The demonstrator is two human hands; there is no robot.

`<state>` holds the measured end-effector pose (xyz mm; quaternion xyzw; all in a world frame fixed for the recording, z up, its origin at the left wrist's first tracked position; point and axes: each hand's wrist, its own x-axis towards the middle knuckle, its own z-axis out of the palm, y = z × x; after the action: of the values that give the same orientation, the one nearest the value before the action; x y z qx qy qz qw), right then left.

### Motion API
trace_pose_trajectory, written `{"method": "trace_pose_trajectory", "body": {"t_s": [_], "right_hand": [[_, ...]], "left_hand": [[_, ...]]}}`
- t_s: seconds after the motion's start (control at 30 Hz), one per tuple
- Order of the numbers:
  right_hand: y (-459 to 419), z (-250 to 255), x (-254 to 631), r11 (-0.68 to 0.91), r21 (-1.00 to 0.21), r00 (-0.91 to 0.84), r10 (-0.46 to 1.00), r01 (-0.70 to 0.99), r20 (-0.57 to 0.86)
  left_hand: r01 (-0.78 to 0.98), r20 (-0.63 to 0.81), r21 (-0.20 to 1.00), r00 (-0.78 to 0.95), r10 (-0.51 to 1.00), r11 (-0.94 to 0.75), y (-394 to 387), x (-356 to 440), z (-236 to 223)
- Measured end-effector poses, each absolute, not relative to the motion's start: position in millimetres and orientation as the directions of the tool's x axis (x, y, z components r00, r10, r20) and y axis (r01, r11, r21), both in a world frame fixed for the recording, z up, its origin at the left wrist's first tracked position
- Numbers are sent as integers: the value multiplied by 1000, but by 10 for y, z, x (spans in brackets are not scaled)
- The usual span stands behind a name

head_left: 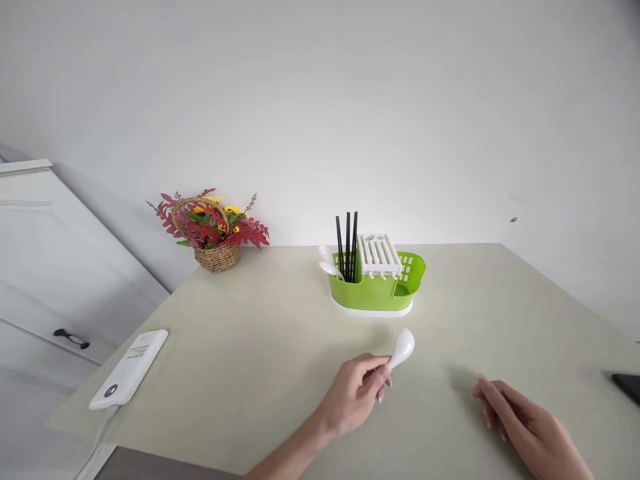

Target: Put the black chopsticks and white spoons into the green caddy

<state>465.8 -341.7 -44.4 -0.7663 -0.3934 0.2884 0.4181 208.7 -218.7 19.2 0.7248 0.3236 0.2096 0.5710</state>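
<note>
My left hand (361, 392) pinches a spoon (403, 345) by its handle, keeping fingers off its bowl; my right hand (523, 423), empty, has fingers together. A caddy (370, 294) props chopsticks (347, 247) upright.

A glossy white spoon (401, 349) is held by its handle (393, 364), pointing forward and rightward.

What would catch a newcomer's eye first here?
Probably the bright green plastic holder toward the back of the pale table, with slim black chopsticks standing in its left end. To its left, a brown woven basket spills over with red leaves and yellow flowers. In front of the holder, the left hand grips a glossy white spoon.
</note>
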Motion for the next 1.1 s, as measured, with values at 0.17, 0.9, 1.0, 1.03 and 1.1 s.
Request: {"method": "trace_pose_trajectory", "body": {"t_s": [0.17,0.9,1.0,1.03,1.1], "right_hand": [[-3220,-79,4202,-168,-955,404,913,244,-57],[-2381,1008,3494,268,-594,266,704,759,658],[-2262,1190,3560,285,-413,204,551,865,809],[-2206,1235,3583,278,-348,170,509,895,844],[-2071,1277,3631,265,-224,83,455,938,887]], "left_hand": [[196,229,906,519,824,-375,-2318,2061,35],[318,607,540,495,622,-780,-1390,1527,-208],[384,540,683,308,783,-622,-1241,1424,-197],[393,505,734,229,832,-554,-1198,1406,-202],[381,426,818,104,899,-431,-1130,1391,-220]]}}
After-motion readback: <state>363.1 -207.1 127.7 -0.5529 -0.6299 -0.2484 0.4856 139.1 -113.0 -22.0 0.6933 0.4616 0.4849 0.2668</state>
